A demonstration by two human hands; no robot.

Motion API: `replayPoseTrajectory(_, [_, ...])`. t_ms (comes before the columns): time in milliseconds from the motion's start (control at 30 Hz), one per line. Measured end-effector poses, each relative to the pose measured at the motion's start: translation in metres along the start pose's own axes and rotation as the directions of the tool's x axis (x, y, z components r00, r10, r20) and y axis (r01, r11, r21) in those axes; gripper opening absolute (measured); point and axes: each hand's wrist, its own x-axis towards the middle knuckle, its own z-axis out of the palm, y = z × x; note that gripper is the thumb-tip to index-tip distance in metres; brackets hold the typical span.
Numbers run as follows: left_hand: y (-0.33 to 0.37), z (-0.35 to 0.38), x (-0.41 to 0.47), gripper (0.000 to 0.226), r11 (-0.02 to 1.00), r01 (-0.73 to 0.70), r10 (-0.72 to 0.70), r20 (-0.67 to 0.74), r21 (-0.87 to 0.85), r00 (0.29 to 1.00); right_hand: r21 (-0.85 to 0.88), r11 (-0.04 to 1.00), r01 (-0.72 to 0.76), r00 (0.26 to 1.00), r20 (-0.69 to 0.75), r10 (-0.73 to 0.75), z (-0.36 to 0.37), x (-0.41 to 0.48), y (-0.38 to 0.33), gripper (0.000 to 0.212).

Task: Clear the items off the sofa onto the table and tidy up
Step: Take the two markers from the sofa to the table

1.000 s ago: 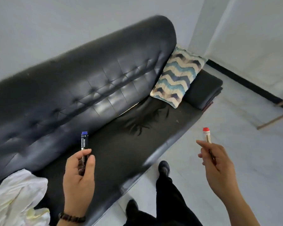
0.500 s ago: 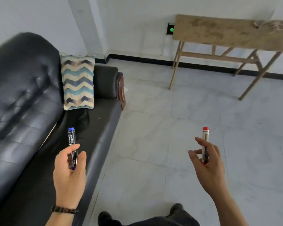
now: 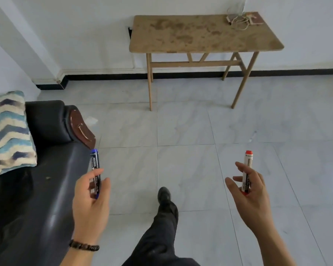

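I held the blue marker (image 3: 95, 169) upright in my left hand (image 3: 90, 200), pinched between thumb and fingers. My right hand (image 3: 252, 196) curled round the red marker (image 3: 247, 169), also upright. The sofa (image 3: 37, 189) lay beside my left hand, and the wooden table (image 3: 200, 33) stood well ahead against the wall.

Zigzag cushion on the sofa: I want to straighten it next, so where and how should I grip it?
Probably pinch the zigzag cushion by its upper right corner from above: it stands propped upright, that corner rises free above the armrest, while its lower edge sits on the seat. Set down the blue marker from the left hand first.
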Motion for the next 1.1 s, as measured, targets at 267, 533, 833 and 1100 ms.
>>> replayPoseTrajectory(267, [0.07, 0.193, 0.157, 0.021, 0.998, -0.006, 0.016, 0.174, -0.061, 0.985, -0.092, 0.994, -0.062, 0.993, -0.111, 0.052, -0.029, 0.202, -0.023, 0.033])
replayPoseTrajectory(533, [0.196, 0.344, 0.306, 0.019, 0.979, -0.185, 0.203, 0.289, -0.09, 0.936, -0.042, 0.997, -0.059, 0.966, -0.255, 0.046, -0.076, 0.369, -0.059, 0.033])
replayPoseTrajectory(833, [0.272, 0.544, 0.44, 0.022, 0.984, -0.175, 0.18, 0.31, -0.041, 0.934, 0.046, 0.995, -0.091, 0.963, -0.25, 0.1, -0.094, 0.628, -0.04, 0.037])
replayPoseTrajectory(1100, [0.375, 0.659, 0.557, 0.022, 0.979, -0.185, 0.201, 0.219, -0.088, 0.955, -0.019, 0.999, 0.043, 0.989, -0.138, -0.045, -0.126, 0.862, -0.115, 0.035])
